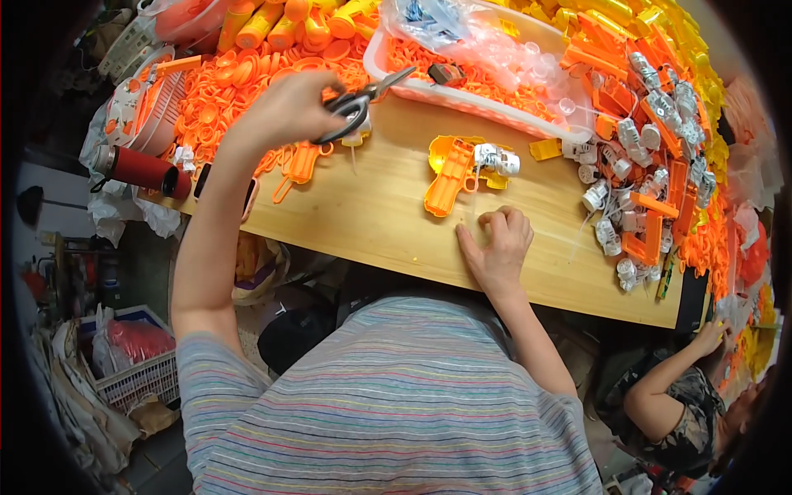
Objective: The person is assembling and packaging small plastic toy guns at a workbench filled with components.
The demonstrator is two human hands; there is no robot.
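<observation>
My left hand (289, 106) is raised over the left of the table, closed round the dark handles of a pair of scissors (355, 109). Their blades point right, toward the tub. My right hand (503, 247) rests on the wood near the front edge, fingers loosely bent and thumb apart, with no object visible in it. Just beyond it lies a toy piece with an orange grip-shaped shell (450, 183), yellow parts and a white-silver mechanism (497, 160). A thin pale strand hangs from this piece toward my right hand. An orange part (299, 165) lies below my left hand.
A white tub (478, 111) of small orange parts and clear pieces stands at the back. Orange parts (206, 107) heap up at left, beside a red flask (140, 169). Silver mechanisms (643, 148) and orange shells pile at right. Another person's hand (709, 337) is at lower right.
</observation>
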